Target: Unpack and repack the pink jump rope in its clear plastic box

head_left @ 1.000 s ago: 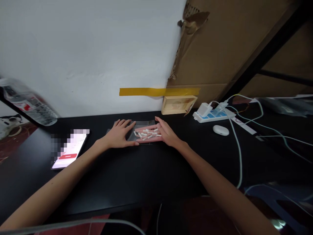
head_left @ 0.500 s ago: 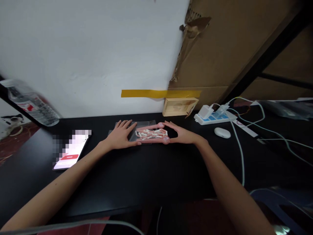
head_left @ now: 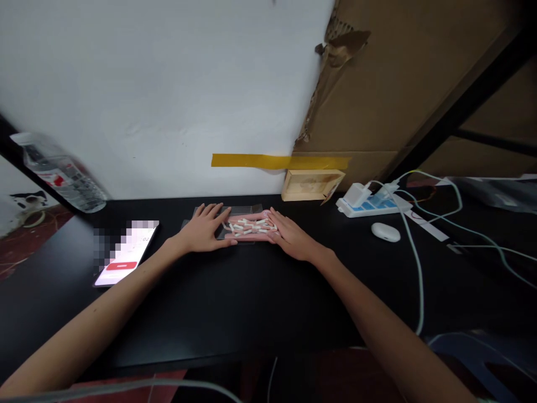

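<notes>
Flanking a bundle of white-and-pink tubular beads with two long pink handles (head_left: pixel 257 226) on a smooth black tabletop (head_left: pixel 251 302), the hands stand apart. At the bundle's nine o'clock, the left hand (head_left: pixel 204 231) rests with fingers spread over a flat, clear plastic packet (head_left: pixel 220 230); whether the bundle lies in or on it I cannot tell. At three o'clock, the right hand (head_left: pixel 293 238) touches the handle ends; whether it grips them I cannot tell. A shallow pale wooden box (head_left: pixel 312 185) stands at two o'clock.
</notes>
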`<action>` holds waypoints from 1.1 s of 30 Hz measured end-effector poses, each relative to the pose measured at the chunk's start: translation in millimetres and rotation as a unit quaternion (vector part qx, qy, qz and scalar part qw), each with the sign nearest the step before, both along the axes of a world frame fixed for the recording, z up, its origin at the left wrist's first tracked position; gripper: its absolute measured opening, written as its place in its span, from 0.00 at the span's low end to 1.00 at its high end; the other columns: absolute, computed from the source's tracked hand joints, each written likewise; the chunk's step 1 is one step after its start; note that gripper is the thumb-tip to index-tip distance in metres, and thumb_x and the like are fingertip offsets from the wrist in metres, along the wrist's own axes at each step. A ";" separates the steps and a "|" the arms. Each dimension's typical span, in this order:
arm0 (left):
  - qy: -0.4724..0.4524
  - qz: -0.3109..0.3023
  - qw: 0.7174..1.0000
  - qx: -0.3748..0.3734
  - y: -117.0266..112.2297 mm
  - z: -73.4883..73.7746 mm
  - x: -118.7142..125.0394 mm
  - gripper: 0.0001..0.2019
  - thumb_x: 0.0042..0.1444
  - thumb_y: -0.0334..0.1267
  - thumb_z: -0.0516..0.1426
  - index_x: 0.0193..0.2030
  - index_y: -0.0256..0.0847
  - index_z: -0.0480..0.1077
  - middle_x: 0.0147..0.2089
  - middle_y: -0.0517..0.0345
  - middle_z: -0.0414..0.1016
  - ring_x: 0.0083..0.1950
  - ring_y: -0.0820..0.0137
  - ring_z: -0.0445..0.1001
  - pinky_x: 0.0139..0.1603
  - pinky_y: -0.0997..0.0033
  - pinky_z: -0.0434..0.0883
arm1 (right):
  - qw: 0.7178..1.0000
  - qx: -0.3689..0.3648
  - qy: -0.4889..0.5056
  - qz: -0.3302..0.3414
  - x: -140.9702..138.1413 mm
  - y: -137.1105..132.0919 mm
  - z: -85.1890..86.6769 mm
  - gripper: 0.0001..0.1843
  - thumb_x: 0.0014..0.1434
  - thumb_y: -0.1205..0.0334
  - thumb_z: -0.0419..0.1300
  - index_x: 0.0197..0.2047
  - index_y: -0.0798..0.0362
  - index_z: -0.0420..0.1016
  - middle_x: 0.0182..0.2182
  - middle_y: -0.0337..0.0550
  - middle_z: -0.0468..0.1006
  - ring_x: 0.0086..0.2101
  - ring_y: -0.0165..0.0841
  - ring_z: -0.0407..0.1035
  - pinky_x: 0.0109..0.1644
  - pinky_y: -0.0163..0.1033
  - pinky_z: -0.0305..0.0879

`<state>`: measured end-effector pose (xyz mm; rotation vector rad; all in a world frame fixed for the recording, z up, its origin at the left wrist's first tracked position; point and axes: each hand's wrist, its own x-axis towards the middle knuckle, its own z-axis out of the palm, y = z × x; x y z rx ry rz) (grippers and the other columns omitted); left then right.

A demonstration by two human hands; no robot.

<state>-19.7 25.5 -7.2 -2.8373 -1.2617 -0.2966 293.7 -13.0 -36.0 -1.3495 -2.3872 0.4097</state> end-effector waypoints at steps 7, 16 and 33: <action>0.026 -0.017 1.000 -0.005 0.0 1.6 0.1 0.49 0.58 0.74 0.43 0.74 0.37 0.50 0.75 0.36 0.50 0.74 0.42 0.50 0.71 0.36 0.45 | 1.000 0.029 -0.001 -0.005 -10.3 0.4 0.2 0.38 0.71 0.39 0.41 0.76 0.49 0.43 0.73 0.52 0.51 0.71 0.45 0.43 0.73 0.60 0.45; 0.013 -0.042 0.999 -0.018 6.9 7.9 -11.1 0.48 0.57 0.74 0.48 0.75 0.42 0.50 0.75 0.41 0.51 0.74 0.44 0.51 0.72 0.40 0.47 | 0.999 -0.002 0.004 0.042 20.1 3.4 14.9 0.51 0.56 0.35 0.63 0.75 0.38 0.46 0.74 0.43 0.46 0.71 0.49 0.41 0.72 0.64 0.45; 0.023 -0.060 0.998 -0.018 7.8 11.1 -14.2 0.50 0.56 0.74 0.49 0.75 0.38 0.51 0.75 0.39 0.51 0.74 0.46 0.52 0.72 0.43 0.47 | 0.998 0.005 0.021 0.054 10.3 11.5 9.0 0.45 0.57 0.37 0.64 0.72 0.40 0.55 0.71 0.43 0.58 0.70 0.47 0.50 0.72 0.61 0.50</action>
